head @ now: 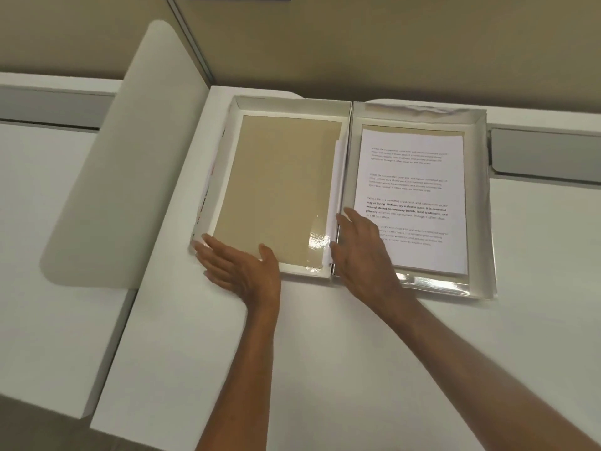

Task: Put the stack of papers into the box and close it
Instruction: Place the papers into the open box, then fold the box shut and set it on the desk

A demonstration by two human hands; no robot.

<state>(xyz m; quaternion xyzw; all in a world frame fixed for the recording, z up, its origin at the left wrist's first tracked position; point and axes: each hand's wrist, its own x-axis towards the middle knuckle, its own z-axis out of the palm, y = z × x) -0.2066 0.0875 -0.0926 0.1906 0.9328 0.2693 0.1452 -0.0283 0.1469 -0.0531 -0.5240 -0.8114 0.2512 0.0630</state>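
Note:
An open white box lies flat on the desk in two halves joined at the middle. The left half [344, 131] has a glossy tan bottom. The right half [478, 196] is shiny inside and holds a stack of printed papers [413, 177]. My left hand [240, 268] rests at the near left corner of the left half, fingers spread, thumb over its front rim. My right hand [361, 252] lies on the near left part of the papers, beside the middle fold. Neither hand grips anything that I can see.
The box sits on a white desk [325, 353] near a beige partition wall [357, 43]. A white rounded divider panel [130, 177] stands to the left. A grey slot [546, 154] runs along the desk's back right.

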